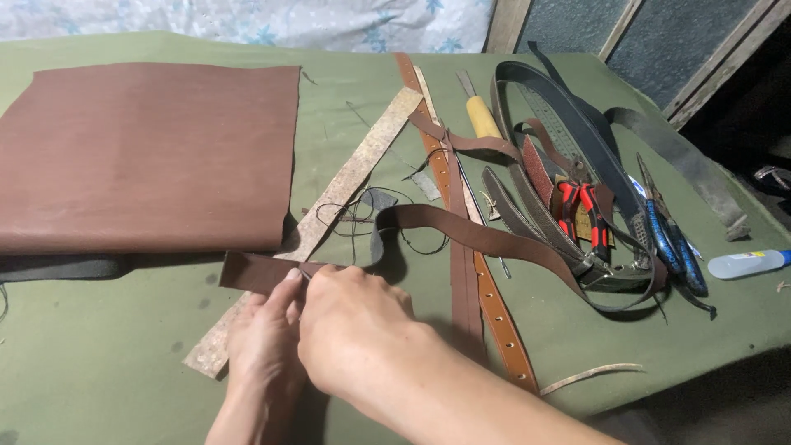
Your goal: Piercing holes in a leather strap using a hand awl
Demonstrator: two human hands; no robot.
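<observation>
**A:** Head view: your left hand [265, 330] and right hand [356, 325] meet at the near edge of the green table [99, 354]. What are your fingers doing?

**B:** Both are pinched on the dark brown leather strap [255, 272], near its loose end; the right hand covers part of the grip. The strap runs right from your hands, arches over the tan punched belt [503, 321] and ends in the belt pile.

**A:** Any containers near you?

**B:** One: a small clear plastic bottle with a blue cap [748, 264] lying on its side at the far right. You cannot tell what it holds. Red-handled pliers [581, 216] rest on the belts, blue-handled pliers [671, 243] beside them, and a brown leather sheet [148, 152] lies to your left.
</observation>
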